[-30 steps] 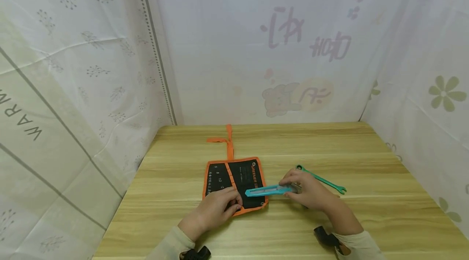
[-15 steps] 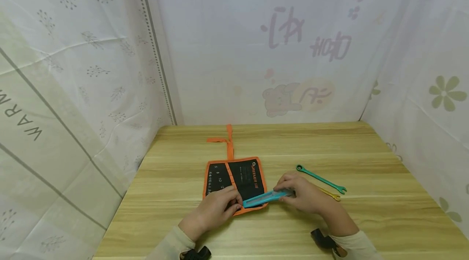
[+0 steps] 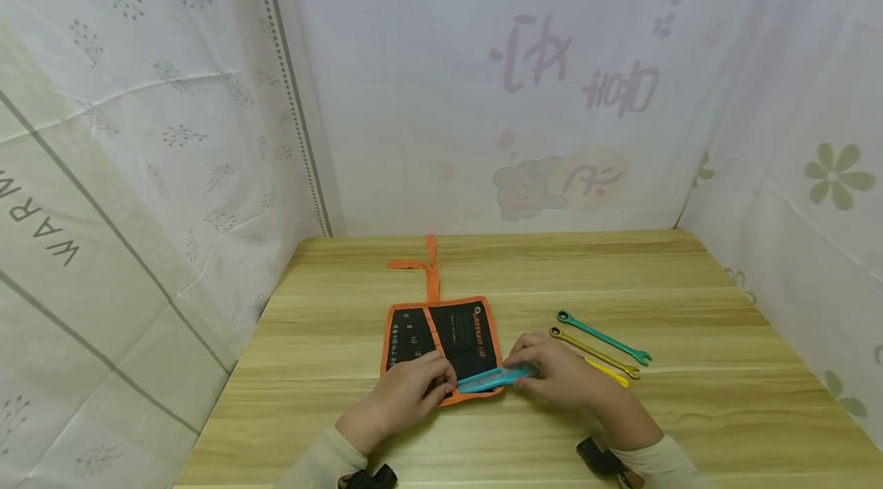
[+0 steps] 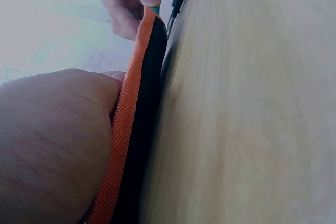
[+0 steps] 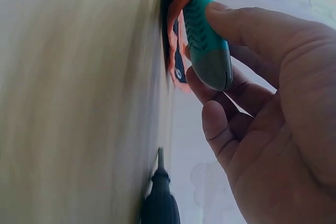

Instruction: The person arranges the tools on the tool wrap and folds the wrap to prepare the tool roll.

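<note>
A black tool pouch (image 3: 464,332) with orange trim lies flat on the table. My left hand (image 3: 416,388) pinches the orange-trimmed edge of its pocket near the front; in the left wrist view that orange edge (image 4: 126,114) runs along the hand. Between thumb and fingers, my right hand (image 3: 555,374) holds a teal utility knife (image 3: 486,379) by its grey end. The knife lies low across the front part of the pouch, its far tip at the left fingertips. In the right wrist view the knife's teal body (image 5: 202,30) passes behind the orange trim, hiding its front.
Right of the pouch lie a green ratchet wrench (image 3: 603,337) and a yellow one (image 3: 596,353). A screwdriver with a yellow handle end (image 3: 610,372) is partly hidden by the right hand. An orange strap (image 3: 432,278) stretches behind the pouch. Patterned cloth (image 3: 441,90) hangs around the table.
My right hand has brought the utility knife left and down, from above the pouch to its front pocket edge. The yellow wrench and screwdriver have come into view. The left hand stays put.
</note>
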`<act>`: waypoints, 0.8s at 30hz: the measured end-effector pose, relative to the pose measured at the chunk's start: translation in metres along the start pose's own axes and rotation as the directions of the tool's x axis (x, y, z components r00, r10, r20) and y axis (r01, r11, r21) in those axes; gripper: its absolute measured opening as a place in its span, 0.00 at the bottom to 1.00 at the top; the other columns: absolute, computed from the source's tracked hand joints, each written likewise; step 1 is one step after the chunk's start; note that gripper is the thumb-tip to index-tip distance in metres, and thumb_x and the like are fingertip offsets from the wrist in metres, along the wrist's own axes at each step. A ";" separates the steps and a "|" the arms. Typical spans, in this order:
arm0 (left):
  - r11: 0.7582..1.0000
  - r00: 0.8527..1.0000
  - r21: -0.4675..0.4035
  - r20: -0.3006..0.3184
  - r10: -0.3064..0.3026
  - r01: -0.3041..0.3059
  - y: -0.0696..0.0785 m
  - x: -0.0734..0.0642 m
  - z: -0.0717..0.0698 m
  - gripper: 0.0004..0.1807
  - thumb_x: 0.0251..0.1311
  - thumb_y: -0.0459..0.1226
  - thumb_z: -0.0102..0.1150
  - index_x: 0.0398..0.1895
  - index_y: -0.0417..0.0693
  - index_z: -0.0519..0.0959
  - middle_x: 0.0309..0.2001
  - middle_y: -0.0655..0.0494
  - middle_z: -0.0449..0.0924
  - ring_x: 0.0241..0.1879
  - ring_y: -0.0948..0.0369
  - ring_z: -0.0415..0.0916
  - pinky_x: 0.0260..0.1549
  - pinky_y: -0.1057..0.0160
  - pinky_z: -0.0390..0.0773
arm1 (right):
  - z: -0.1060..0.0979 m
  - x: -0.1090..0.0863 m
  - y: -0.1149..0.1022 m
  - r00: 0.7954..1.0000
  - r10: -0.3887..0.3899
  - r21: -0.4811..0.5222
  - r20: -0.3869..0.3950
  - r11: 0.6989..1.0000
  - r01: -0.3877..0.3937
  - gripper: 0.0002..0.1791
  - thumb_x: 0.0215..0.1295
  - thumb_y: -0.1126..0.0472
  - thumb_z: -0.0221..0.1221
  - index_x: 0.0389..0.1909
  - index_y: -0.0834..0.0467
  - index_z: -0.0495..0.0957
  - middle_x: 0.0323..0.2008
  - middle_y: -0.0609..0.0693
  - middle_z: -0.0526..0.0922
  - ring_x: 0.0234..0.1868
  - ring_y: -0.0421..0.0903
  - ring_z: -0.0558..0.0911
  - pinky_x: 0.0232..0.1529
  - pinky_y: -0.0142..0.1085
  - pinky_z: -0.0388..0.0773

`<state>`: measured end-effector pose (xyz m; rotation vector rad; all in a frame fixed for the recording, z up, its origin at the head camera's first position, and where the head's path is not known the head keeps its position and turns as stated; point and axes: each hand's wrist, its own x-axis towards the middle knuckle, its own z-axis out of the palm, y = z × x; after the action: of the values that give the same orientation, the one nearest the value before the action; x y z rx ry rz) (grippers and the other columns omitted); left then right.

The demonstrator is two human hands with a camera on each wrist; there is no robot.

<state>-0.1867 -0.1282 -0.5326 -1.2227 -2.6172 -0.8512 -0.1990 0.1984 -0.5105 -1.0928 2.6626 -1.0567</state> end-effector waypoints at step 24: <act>1.000 0.999 -0.015 0.035 0.021 -0.021 0.001 0.001 0.003 0.02 0.76 0.43 0.61 0.42 0.61 0.79 0.36 0.73 0.69 0.27 0.76 0.66 0.27 0.75 0.70 | 0.018 0.010 -0.012 0.999 -0.025 0.030 0.042 0.999 0.024 0.17 0.67 0.52 0.71 0.55 0.47 0.88 0.48 0.35 0.81 0.49 0.36 0.78 0.49 0.35 0.79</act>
<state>-0.1863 -0.1258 -0.5346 -1.2779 -2.6254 -0.8539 -0.1935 0.1754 -0.5147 -1.1317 2.5991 -1.0617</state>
